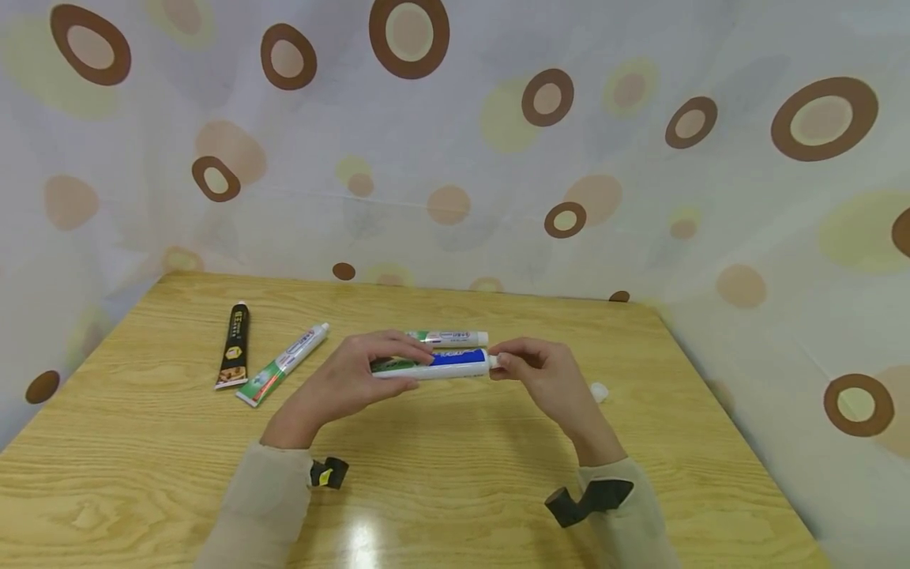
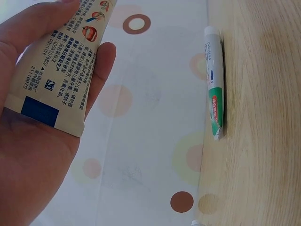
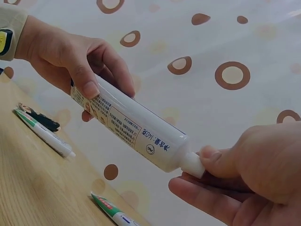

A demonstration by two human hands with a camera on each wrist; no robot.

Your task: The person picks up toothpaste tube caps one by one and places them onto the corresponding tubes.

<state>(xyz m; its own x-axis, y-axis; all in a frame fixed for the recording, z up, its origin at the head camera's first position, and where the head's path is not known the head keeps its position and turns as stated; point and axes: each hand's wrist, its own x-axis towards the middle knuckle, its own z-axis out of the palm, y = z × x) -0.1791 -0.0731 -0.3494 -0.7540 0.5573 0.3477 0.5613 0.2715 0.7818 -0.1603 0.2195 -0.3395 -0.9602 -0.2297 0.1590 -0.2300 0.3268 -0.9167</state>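
The left hand [image 1: 353,373] partly hides a green-and-white tube [image 1: 455,337] behind it.

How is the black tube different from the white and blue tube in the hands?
The black tube is mostly black, while the white and blue tube is mostly white and blue. The black tube lies on the table, but the white and blue tube is held up: the left hand grips it and the right hand pinches its cap. Both are long tubes with printing.

Patterned sheeting [image 1: 455,142] screens a table [image 1: 441,490] (a booth, apparently).
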